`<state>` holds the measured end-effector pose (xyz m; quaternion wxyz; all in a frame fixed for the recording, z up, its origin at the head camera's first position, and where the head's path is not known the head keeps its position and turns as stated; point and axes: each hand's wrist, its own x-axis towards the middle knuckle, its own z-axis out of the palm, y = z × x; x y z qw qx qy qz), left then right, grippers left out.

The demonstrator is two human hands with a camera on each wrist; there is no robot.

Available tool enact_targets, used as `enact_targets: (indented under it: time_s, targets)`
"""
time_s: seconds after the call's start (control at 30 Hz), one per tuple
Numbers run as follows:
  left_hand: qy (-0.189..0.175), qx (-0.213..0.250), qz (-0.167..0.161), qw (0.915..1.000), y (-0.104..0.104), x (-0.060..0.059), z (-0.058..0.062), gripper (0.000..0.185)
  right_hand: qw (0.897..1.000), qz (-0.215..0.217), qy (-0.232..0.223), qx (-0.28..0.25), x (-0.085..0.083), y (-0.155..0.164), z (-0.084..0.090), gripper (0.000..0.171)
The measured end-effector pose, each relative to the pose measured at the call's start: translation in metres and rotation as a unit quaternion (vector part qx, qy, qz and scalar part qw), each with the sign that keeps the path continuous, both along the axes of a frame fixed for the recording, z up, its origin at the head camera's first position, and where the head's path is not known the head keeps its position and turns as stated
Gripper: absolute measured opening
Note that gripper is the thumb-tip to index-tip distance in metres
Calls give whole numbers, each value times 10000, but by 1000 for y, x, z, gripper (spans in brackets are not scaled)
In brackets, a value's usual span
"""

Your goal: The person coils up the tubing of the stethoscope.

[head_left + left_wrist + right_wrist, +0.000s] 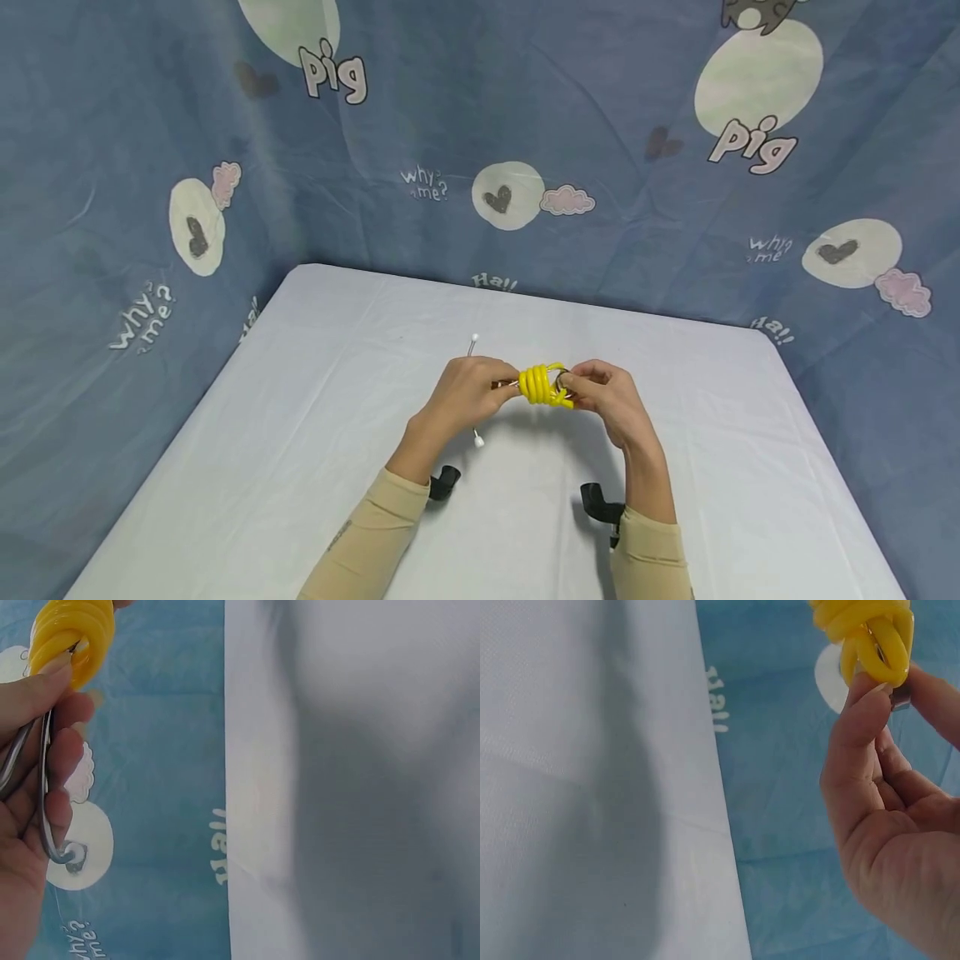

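Observation:
A metal double hook with white ball tips, wrapped in a coil of yellow cord (535, 384), is held above the table between both hands. My left hand (474, 388) grips the bare metal wires (45, 776) beside the coil; one wire curves to a white tip (73, 855) below the fingers. At the coil's other end my right hand (607, 393) pinches a small metal piece (901, 695) next to a yellow loop (889, 656) between thumb and fingers. In the left wrist view, the thumb touches the yellow coil (79, 637). The palm hides part of the wires.
A white cloth covers the table (315, 467). Behind it hangs a blue printed curtain (420, 100). Black curved mounts (446, 483) sit by both wrists, and tan sleeves (375, 533) cover the forearms.

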<state>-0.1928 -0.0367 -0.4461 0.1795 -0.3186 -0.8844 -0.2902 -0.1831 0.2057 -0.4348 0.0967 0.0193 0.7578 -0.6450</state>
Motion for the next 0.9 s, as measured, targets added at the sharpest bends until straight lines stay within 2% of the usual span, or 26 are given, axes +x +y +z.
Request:
enact_targets:
  time_s: [0.37,0.63,0.73,0.9]
  targets:
    - [-612,-232,175,9977,0,-3,-2,12,9999,-45,131,64,0,0,-3,34]
    - [-352,-455,586,9966,-3,-7,-6,12,9997,-100,53,222,-2,-3,-6,30]
    - [-434,-648,750,9941,-3,-7,-7,13,9996,-156,-11,241,-2,-4,-7,27]
    - [-708,-939,847,9894,-5,-7,-10,17,9991,-184,-133,350,-3,-5,-11,26]
